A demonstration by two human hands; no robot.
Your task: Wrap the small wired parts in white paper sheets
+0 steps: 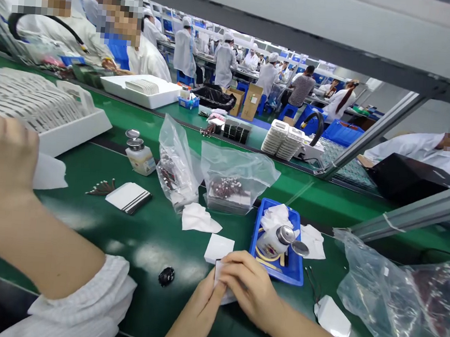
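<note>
Near the front edge of the green bench, my left hand (203,301) and my right hand (250,289) are closed together on a small white flat piece with a dark edge (217,272). My fingers cover most of it. Some white material also shows beneath my hands. Just beyond them lies a white square stack (219,248). To the right of that sits a blue tray (255,233) with a pump bottle (271,243), crumpled white paper and yellowish strips inside. A small black bundle (166,276) rests to the left of my hands.
A co-worker's arm (43,242) reaches in from the left, near a white rack of upright panels (75,133). Clear bags of wired parts (231,190) stand mid-bench, with another pump bottle (140,157) behind. At right lie a white piece with wires (333,318) and a plastic bag (382,300).
</note>
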